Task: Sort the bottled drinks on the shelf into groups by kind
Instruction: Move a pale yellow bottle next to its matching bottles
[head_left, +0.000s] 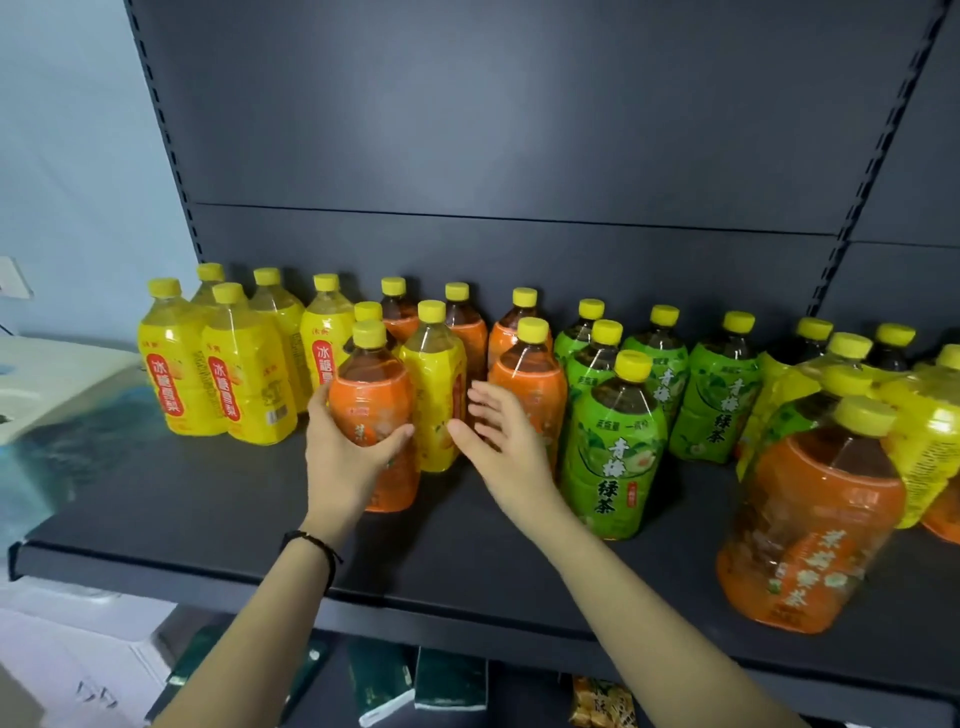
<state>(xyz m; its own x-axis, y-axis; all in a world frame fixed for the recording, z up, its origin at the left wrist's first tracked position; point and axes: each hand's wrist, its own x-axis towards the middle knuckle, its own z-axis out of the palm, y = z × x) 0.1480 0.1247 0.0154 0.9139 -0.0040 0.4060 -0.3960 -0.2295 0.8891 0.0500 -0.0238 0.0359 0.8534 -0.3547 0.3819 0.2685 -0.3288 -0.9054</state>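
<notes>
Grip of left hand (347, 448) wraps orange bottle (371, 400); right hand (501, 436) spread beside yellow bottle (434, 384).

Six yellow bottles (176, 384) can be counted clearly: five grouped at the left and one among the orange ones. Six orange bottles (530, 387) stand in the middle, and a seventh stands at the front right. Five green bottles (613, 452) stand right of centre. At the far right six caps (865, 415) crowd together, the seventh orange one's included; the kinds of the other five bottles are hard to tell. That makes twenty-three caps, all yellow. Two hands show: one left hand (343, 447), one right hand (501, 436).
</notes>
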